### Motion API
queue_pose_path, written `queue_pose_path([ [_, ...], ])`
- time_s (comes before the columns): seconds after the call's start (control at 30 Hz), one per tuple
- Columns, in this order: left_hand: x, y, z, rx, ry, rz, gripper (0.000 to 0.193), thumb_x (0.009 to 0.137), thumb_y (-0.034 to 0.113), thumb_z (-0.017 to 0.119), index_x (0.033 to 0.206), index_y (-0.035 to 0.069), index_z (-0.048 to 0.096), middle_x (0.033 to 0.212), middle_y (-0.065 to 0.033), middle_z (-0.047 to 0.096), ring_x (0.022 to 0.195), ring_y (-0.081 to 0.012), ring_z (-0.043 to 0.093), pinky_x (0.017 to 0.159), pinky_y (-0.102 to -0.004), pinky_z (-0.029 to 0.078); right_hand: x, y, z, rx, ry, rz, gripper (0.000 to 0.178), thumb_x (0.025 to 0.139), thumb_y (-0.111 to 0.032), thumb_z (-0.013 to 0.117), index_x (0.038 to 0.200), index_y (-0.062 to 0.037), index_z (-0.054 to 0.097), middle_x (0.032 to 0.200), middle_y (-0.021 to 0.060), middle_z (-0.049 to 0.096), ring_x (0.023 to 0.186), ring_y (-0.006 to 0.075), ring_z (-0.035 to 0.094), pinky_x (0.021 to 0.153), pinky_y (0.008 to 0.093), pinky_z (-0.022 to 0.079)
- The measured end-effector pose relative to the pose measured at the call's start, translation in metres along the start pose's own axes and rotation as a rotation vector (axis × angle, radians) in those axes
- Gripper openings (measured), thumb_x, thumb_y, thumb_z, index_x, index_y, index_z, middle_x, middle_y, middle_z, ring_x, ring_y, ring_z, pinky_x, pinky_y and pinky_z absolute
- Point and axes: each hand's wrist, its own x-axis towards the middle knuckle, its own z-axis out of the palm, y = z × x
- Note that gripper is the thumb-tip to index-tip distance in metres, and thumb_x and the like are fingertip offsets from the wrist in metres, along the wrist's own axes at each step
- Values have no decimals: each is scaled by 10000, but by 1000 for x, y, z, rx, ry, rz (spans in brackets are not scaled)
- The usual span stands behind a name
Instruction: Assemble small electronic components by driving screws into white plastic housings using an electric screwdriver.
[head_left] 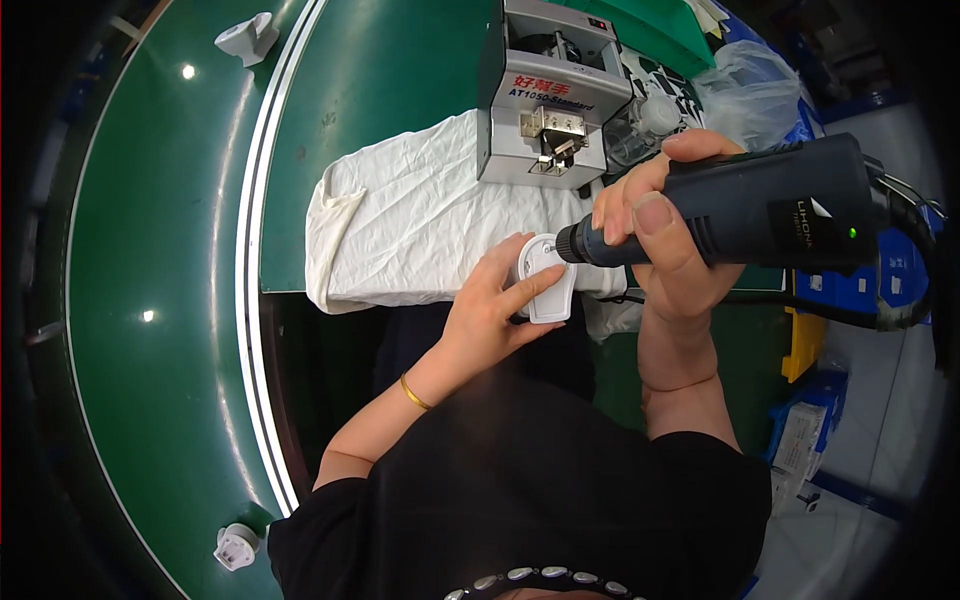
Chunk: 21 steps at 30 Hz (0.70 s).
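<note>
While the driver point(775, 205) points into the white part point(548, 302) at the near edge of the cloth point(400, 215), a slip looks like the main risk: the part is hand-held, not clamped, so torque from the driver could spin it in the grip. The left hand point(480, 315) has its thumb across the part's face, close to the driver's nose; a bit skidding off could catch it. Driver comes in side-on from right of the cloth; if tilted, it could scrape the part. Can't tell if the bit is seated. The cable point(930, 270), looping well right of the cloth, could tug the driver off line.

Left fingers point(503, 260): pinching the part, thumb on the face, others curled round the rim and under, open only as far as the part. Right hand point(680, 255): fingers wrapped round the driver's body, tips forward near its nose. Can't tell if the part touches the cloth or is held just over it. Machine point(545, 100) stands on the table point(400, 75), at the cloth's far side.
</note>
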Motion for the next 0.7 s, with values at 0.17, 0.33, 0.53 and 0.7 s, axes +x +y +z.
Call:
queue_pose_path([
  [0.17, -1, 1, 0, 0, 3, -13, 715, 611, 129, 895, 1282, 192, 659, 1437, -183, 451, 1241, -357, 515, 975, -412, 491, -1, 3, 2, 47, -10, 23, 413, 874, -65, 635, 1225, -22, 421, 735, 87, 559, 625, 161, 562, 666, 379, 505],
  [0.33, 2, 3, 0, 5, 2, -24, 711, 616, 131, 895, 1283, 190, 658, 1437, -182, 451, 1242, -360, 516, 977, -416, 493, -2, 9, 7, 195, 67, 2, 368, 793, 62, 710, 1110, 63, 522, 848, 61, 596, 708, 90, 579, 652, 233, 476],
  [0.53, 2, 3, 0, 2, -2, -32, 703, 619, 136, 895, 1278, 190, 660, 1435, -184, 452, 1247, -367, 513, 977, -423, 493, -1, 12, 7, 203, 77, 28, 379, 804, 62, 700, 1131, 56, 509, 841, 56, 597, 706, 94, 583, 646, 234, 481],
  [0.7, 3, 4, 0, -15, 0, -35, 695, 617, 142, 899, 1270, 189, 663, 1430, -183, 456, 1247, -370, 512, 983, -428, 488, 1, 8, 7, 253, 66, 74, 405, 812, 51, 690, 1159, 61, 484, 760, 50, 615, 681, 97, 581, 642, 232, 475],
])
